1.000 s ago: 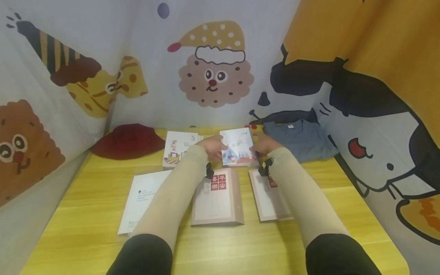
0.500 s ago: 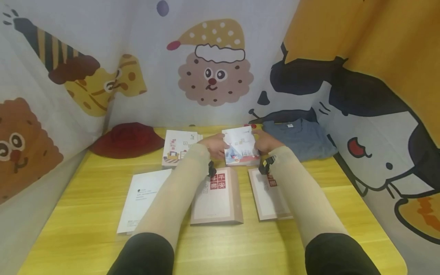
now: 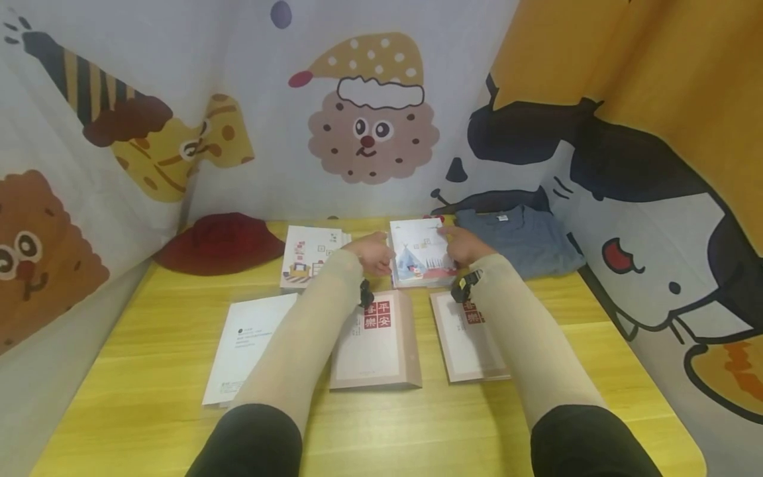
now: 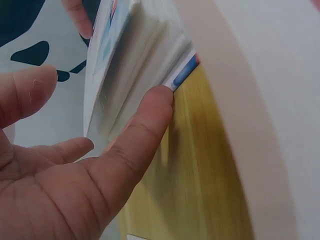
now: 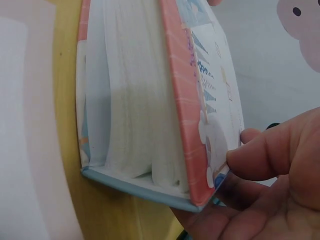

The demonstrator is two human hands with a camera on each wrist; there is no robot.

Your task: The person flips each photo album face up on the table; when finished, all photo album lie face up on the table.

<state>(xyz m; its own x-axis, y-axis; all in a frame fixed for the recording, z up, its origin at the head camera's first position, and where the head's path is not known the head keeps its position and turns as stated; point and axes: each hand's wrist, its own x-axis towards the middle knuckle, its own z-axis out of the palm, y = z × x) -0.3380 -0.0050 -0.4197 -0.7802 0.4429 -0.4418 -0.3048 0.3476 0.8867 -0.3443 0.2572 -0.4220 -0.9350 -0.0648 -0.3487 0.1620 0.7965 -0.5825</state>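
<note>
A thick photo album with a tent picture on its white cover lies at the back middle of the table, between both hands. My left hand is at its left side; in the left wrist view a straight fingertip touches the lower page edges while the thumb stands apart. My right hand holds the album's right side; in the right wrist view the thumb presses the cover near the spine corner, with other fingers beside the spine. The cover and loose pages are slightly spread in the left wrist view.
Left of it lies a similar white album. Nearer stand a white booklet, a beige book with red squares and another such book under the right forearm. A red hat and folded blue shirt lie at the back.
The album has shifted slightly to the right and turned straighter. My left hand has come off its cover to the left side; the right hand has moved a little rightward with it.
</note>
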